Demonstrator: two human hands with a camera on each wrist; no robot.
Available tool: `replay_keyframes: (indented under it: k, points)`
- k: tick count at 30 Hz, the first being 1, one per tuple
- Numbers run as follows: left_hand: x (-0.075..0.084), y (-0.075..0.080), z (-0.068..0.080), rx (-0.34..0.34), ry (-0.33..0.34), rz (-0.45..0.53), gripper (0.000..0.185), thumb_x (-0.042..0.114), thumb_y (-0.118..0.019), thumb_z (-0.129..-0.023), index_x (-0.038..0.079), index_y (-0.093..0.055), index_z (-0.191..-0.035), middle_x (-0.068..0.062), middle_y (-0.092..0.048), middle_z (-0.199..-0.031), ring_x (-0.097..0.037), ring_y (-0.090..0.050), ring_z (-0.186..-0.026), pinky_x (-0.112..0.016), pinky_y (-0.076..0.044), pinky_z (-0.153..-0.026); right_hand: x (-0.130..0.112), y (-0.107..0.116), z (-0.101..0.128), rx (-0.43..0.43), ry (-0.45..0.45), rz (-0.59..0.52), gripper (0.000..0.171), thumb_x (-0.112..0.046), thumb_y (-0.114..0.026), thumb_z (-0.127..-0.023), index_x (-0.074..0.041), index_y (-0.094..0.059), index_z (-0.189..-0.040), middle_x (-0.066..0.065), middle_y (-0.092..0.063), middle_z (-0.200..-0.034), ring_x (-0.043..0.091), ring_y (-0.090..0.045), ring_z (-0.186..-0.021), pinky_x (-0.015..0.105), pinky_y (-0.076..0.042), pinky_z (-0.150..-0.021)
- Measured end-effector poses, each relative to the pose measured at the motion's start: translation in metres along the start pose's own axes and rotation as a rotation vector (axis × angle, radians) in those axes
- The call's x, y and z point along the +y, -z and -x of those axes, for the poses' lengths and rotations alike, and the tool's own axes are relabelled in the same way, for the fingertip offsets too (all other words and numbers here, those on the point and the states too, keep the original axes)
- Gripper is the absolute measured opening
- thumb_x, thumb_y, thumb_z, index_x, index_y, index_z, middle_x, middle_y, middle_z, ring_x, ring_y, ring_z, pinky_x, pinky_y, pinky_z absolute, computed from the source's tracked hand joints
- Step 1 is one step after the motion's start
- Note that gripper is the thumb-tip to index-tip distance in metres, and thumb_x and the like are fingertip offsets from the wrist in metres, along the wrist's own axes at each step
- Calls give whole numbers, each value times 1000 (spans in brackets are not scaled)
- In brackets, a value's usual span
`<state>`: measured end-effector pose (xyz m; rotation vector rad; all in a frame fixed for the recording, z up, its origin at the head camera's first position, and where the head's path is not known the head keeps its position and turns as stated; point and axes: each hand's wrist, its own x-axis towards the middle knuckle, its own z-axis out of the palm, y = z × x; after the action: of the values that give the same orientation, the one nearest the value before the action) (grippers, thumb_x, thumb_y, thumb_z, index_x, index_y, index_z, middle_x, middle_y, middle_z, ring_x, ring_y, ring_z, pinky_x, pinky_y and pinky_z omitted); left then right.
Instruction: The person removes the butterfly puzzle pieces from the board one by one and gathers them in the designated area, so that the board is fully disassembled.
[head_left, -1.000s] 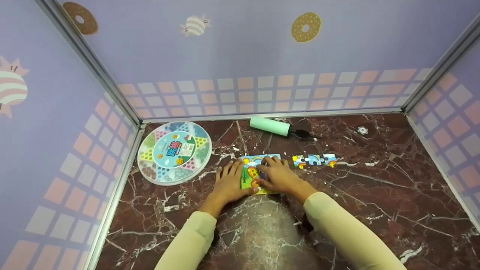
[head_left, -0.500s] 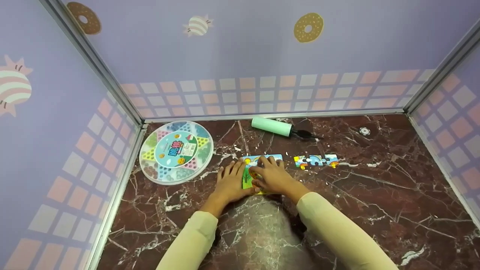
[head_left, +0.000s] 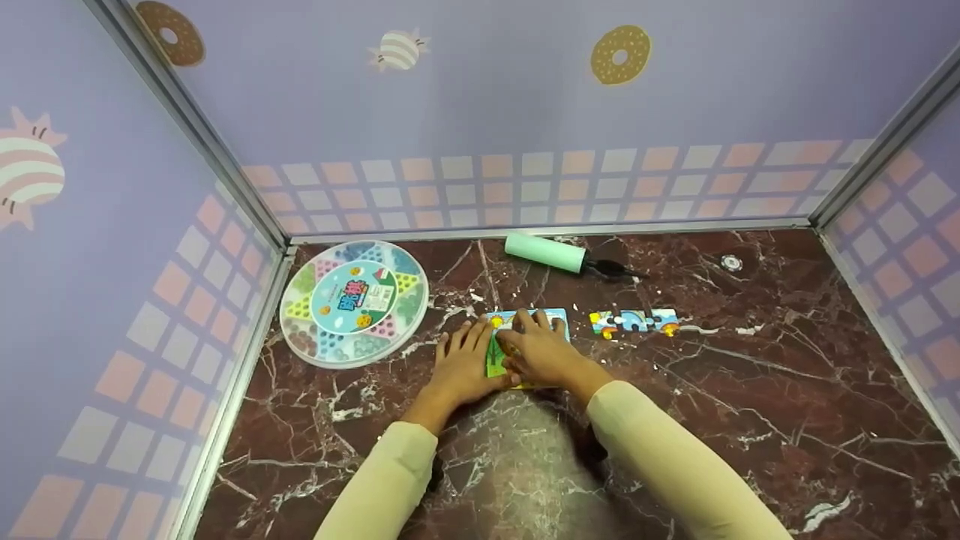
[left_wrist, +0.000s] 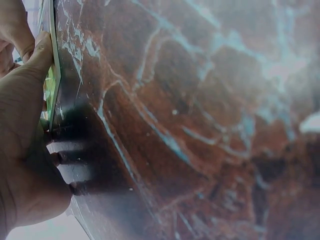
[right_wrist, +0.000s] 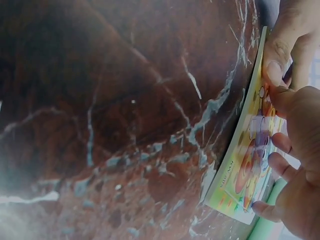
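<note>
A colourful jigsaw puzzle [head_left: 496, 360] lies flat on the marbled surface, with green, yellow and blue print. My left hand [head_left: 459, 367] rests along its left edge, fingers stretched away from me and the thumb over the near edge. Spread over the right part of the puzzle is my right hand [head_left: 546, 354], its bent fingertips pressing on the printed face. In the right wrist view, the right fingers [right_wrist: 281, 164] stand apart on the puzzle board [right_wrist: 240, 172], and both thumbs meet near its edge. Much of the picture is hidden under my right hand.
Several puzzle pieces [head_left: 634, 322] lie in a row to the right. Behind them sits a mint-green hand pump [head_left: 545, 253] with a black end. A round Chinese checkers box [head_left: 352, 304] stands at the left. A small white disc [head_left: 731, 262] lies back right, before the patterned walls.
My right hand has shifted a little left over the puzzle, covering more of its middle. The left hand stays at the left edge.
</note>
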<state>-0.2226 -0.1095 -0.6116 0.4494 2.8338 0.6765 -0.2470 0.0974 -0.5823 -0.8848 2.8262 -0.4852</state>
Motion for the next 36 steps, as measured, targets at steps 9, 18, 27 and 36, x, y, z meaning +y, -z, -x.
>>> replay_keyframes:
  k: [9,18,27,36]
  points:
    - [9,8,4,-15,1,-39,124,88,-65,-89,9,-26,-176,-12,-25,-185,-41,-22,-171,-71,-13,-137,0,-1,0,19,-20,-10,46,-38,-78,-104,-22,-67,-145,14,-53,-133,36,-45,-123,70,-43,-103]
    - [10,9,5,-12,5,-30,122,85,-68,-89,8,-28,-176,-12,-26,-185,-40,-21,-171,-70,-13,-137,0,-3,0,24,-43,1,54,-35,-78,-103,-25,-58,-152,17,-55,-133,39,-47,-126,74,-42,-107]
    - [5,3,1,-19,15,-17,124,87,-68,-88,11,-26,-177,-9,-23,-186,-39,-19,-172,-69,-10,-138,0,-4,1,39,-32,2,56,-36,-78,-103,-26,-58,-154,15,-54,-134,38,-48,-123,74,-42,-107]
    - [2,0,-1,-14,14,-21,123,85,-69,-89,11,-26,-177,-10,-22,-186,-39,-19,-172,-69,-9,-138,-1,-5,0,64,8,35,53,-34,-79,-103,-22,-61,-151,12,-55,-136,37,-48,-128,78,-41,-112]
